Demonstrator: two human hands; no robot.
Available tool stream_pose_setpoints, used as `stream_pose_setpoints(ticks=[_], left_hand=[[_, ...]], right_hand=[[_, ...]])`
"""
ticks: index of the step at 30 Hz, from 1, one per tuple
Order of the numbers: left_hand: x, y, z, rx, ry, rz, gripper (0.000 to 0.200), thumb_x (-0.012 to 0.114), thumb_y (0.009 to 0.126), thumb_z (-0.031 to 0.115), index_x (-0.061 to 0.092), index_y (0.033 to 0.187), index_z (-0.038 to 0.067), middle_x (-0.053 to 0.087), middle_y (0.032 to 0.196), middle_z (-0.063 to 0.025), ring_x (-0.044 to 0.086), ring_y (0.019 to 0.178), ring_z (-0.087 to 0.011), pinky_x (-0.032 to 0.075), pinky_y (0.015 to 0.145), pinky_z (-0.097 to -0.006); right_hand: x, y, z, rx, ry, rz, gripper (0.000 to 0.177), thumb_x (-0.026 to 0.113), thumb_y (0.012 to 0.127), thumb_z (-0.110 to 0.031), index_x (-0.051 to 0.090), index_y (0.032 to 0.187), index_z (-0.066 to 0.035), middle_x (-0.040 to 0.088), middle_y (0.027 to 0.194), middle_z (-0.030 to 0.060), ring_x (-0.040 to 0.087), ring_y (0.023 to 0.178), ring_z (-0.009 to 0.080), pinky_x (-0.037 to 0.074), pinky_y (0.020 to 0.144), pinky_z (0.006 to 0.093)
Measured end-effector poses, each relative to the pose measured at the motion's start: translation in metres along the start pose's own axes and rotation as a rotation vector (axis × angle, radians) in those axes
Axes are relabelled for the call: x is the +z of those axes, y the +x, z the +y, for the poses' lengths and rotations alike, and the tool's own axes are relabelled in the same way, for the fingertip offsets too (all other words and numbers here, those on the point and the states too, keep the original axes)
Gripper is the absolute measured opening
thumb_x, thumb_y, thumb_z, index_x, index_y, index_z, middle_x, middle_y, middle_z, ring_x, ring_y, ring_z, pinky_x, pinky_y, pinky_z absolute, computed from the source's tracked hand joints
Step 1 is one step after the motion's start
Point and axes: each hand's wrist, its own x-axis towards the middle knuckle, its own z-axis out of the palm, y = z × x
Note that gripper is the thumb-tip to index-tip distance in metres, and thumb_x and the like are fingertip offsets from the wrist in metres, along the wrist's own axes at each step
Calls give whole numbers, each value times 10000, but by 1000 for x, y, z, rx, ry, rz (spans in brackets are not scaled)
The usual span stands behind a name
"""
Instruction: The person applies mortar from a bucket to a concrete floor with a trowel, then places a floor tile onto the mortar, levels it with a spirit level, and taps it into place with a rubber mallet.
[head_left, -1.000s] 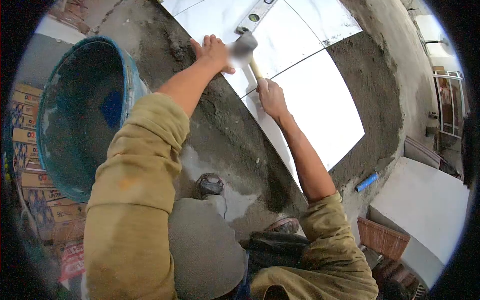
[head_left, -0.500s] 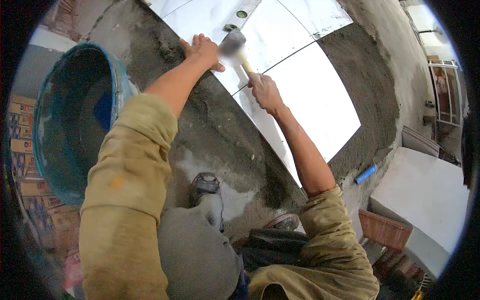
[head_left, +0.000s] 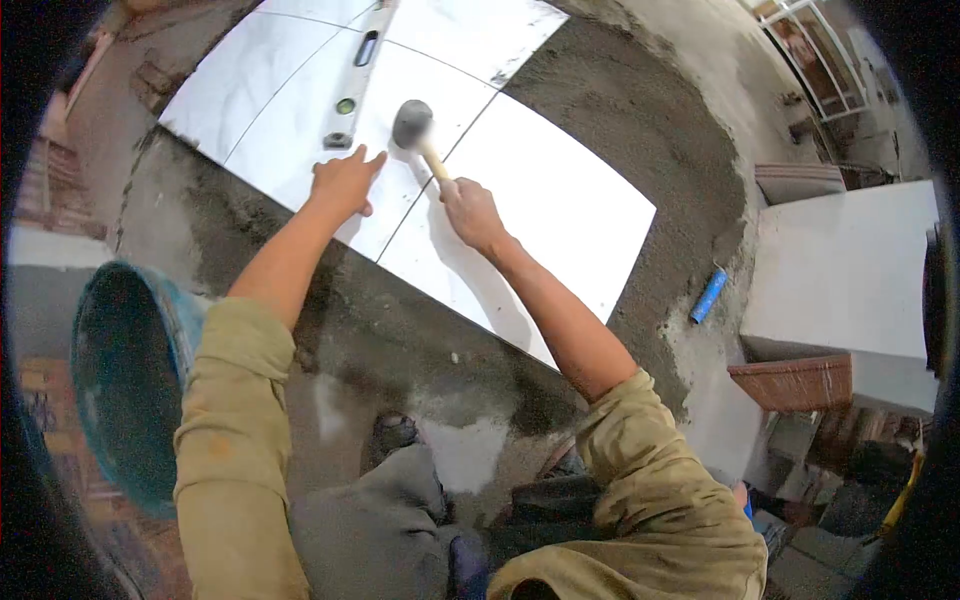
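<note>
My right hand (head_left: pixel 472 212) is closed around the pale handle of a rubber mallet (head_left: pixel 411 124). Its dark head is held over the white floor tiles (head_left: pixel 545 210), close to the joint between two of them. With fingers spread, my left hand (head_left: pixel 343 186) is over the near edge of the tiling, fingertips just below the end of a spirit level (head_left: pixel 357 80). The level lies across the tiles, its green vial (head_left: pixel 345 106) facing up.
Wet grey mortar (head_left: pixel 640 130) borders the tiles on the far right side. A teal tub (head_left: pixel 130 380) stands at left. On the right are a blue roller-shaped piece (head_left: pixel 709 296), a white block (head_left: pixel 840 270) and a brown slab (head_left: pixel 795 383).
The view has shifted, showing more of the tiles and level. My left hand has moved in from the tile edge toward the level's end; the mallet head is now to the level's right.
</note>
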Motion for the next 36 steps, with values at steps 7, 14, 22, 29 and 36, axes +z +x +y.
stream_pose_setpoints(ticks=[7,14,22,29,36], left_hand=[[2,10,-2,5,57,-22,1041,890,636,226,352,1523,315,358,1575,-99,620,1178,-311,469,943,-586],[13,17,-8,97,122,17,1077,901,630,337,324,1536,254,385,1544,-145,622,1173,-312,486,914,-514],[-1,50,-18,-153,-272,21,515,720,823,347,629,1304,189,534,1398,-158,594,1182,-339,490,938,-505],[-21,104,-46,-455,-557,323,747,741,780,357,459,1394,40,565,1343,-184,525,1260,-357,391,1034,-569],[-27,110,-62,-386,-956,76,756,811,648,247,511,1284,-30,622,1219,-242,631,1113,-343,535,903,-448]], right_hand=[[17,11,37,-180,-225,-34,307,458,996,-268,555,951,21,637,919,276,642,798,485,529,703,558],[9,14,50,-358,-383,-55,210,471,954,-179,558,982,11,614,925,228,650,808,435,536,715,529],[-61,-49,53,136,-137,201,377,593,920,-366,653,1004,-4,686,835,237,674,773,402,529,719,465],[-74,-80,93,80,-153,219,366,603,905,-353,645,1000,-2,680,788,215,668,743,400,525,698,461],[-80,-79,82,55,-217,199,344,613,892,-345,632,934,-5,663,763,212,655,724,396,507,671,479]])
